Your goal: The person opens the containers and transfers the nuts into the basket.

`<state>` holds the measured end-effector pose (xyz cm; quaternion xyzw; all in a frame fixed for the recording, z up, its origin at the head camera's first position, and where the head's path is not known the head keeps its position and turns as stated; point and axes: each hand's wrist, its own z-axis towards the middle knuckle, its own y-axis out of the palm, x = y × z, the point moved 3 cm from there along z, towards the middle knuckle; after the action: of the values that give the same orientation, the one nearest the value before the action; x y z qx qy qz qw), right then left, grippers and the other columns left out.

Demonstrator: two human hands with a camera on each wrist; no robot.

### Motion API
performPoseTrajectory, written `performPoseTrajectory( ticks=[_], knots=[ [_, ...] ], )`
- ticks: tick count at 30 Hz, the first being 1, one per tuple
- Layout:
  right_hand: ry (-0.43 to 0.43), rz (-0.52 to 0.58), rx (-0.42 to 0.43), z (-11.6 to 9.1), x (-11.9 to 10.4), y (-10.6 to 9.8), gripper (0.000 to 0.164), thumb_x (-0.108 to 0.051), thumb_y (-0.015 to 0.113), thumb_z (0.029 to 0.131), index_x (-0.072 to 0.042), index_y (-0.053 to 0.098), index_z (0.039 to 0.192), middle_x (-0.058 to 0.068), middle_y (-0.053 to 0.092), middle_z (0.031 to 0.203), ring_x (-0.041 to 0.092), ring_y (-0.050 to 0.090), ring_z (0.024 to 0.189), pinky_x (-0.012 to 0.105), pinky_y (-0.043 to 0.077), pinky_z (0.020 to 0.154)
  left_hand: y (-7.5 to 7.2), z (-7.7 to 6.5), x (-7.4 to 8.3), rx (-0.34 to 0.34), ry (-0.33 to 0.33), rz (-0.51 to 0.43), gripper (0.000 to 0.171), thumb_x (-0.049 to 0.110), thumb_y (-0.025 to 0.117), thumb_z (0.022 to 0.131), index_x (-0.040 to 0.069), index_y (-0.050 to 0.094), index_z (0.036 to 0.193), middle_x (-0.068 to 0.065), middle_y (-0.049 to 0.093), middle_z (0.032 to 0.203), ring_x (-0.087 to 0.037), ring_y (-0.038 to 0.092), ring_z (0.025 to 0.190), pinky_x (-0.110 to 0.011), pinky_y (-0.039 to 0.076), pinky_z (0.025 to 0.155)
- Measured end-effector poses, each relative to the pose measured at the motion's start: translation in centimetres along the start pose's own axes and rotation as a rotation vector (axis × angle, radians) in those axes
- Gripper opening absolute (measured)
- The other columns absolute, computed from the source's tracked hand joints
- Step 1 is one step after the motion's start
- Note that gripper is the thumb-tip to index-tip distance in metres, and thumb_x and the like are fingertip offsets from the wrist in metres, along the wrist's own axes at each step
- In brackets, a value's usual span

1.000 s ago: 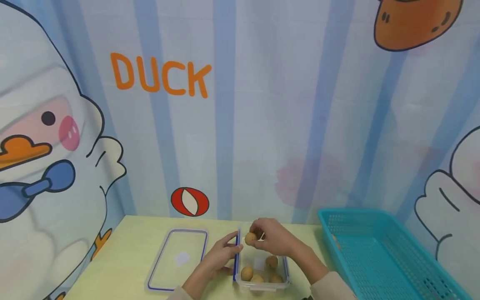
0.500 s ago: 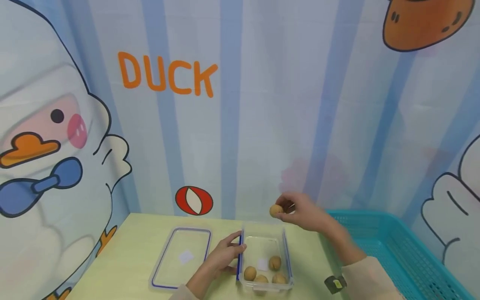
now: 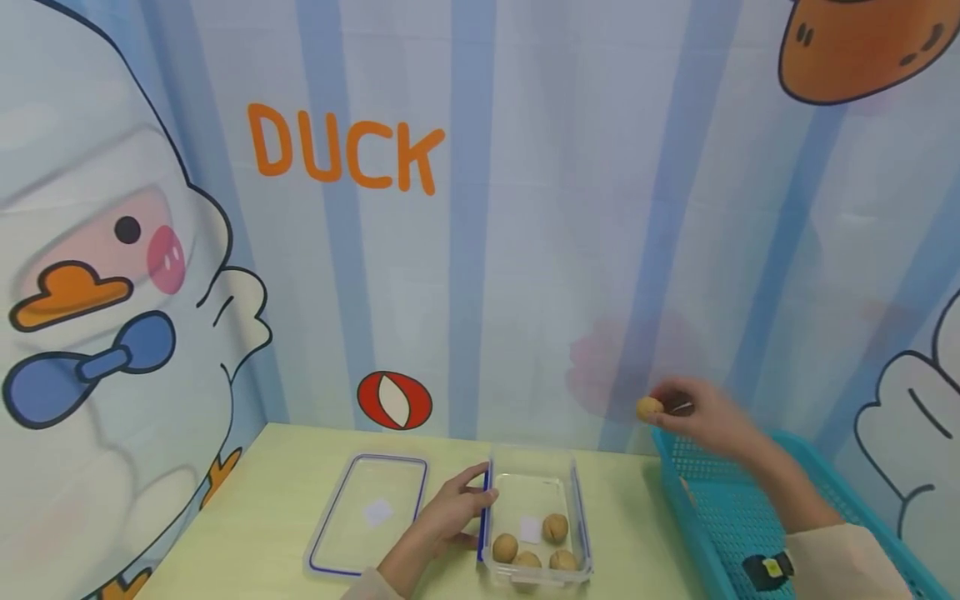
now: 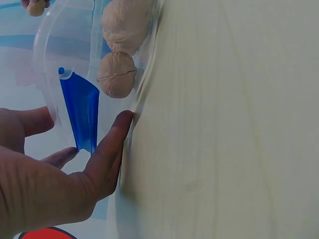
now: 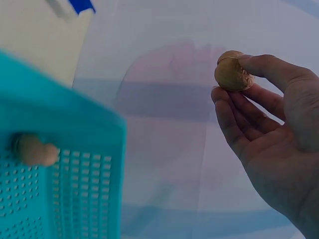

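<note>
In the head view my right hand (image 3: 701,412) pinches a walnut (image 3: 648,408) between thumb and fingertips, raised above the near-left corner of the back end of a turquoise basket (image 3: 678,517). The right wrist view shows this walnut (image 5: 232,70) at the fingertips. My left hand (image 3: 453,508) rests against the left side of a clear plastic food container (image 3: 581,521), its fingers mostly straight beside the blue latch (image 4: 82,112). Several walnuts (image 3: 555,528) lie inside, toward the container's near end.
A clear lid with a blue seal (image 3: 367,533) lies on the yellow table (image 3: 247,517), left of the container. A small brown item (image 5: 35,150) is in the basket, by its wall. Behind the table hangs a duck-print curtain (image 3: 540,250).
My right hand has lifted the walnut out of the container and carried it right, up to the basket. The left hand stays at the container's side.
</note>
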<state>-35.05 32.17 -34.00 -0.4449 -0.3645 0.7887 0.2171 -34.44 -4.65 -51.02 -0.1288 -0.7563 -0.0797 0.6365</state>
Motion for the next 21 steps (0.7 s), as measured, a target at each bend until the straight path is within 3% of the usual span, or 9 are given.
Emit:
performPoseTrajectory(
  ticks=[4, 11, 21],
  knots=[
    [0.044, -0.059, 0.024, -1.2, 1.9, -1.2, 0.017, -0.016, 0.075, 0.101, -0.006, 0.072, 0.114, 0.004, 0.073, 0.105, 0.021, 0.070, 0.099, 0.032, 0.060, 0.081, 0.0, -0.1, 0.1, 0.002, -0.009, 0.003, 0.067, 0.023, 0.068, 0.104, 0.013, 0.039, 0.164, -0.022, 0.058, 0.142, -0.043, 0.059, 0.127, -0.039, 0.061, 0.064],
    [0.112, -0.140, 0.054, -2.9, 4.9, -1.7, 0.030, -0.021, 0.075, 0.101, 0.002, 0.071, 0.119, 0.013, 0.074, 0.110, 0.031, 0.071, 0.100, 0.043, 0.060, 0.080, 0.0, -0.1, 0.2, 0.009, -0.011, 0.000, 0.067, 0.022, 0.069, 0.104, 0.013, 0.040, 0.164, -0.021, 0.059, 0.141, -0.040, 0.061, 0.125, -0.039, 0.062, 0.064],
    [0.216, -0.166, 0.040, -4.3, 9.2, -0.8, 0.034, -0.026, 0.078, 0.099, 0.004, 0.070, 0.114, 0.009, 0.073, 0.103, 0.024, 0.068, 0.093, 0.037, 0.058, 0.076, 0.0, 0.0, 0.0, 0.016, -0.014, -0.003, 0.066, 0.023, 0.069, 0.104, 0.013, 0.041, 0.163, -0.020, 0.059, 0.140, -0.040, 0.060, 0.125, -0.039, 0.061, 0.063]
  ],
)
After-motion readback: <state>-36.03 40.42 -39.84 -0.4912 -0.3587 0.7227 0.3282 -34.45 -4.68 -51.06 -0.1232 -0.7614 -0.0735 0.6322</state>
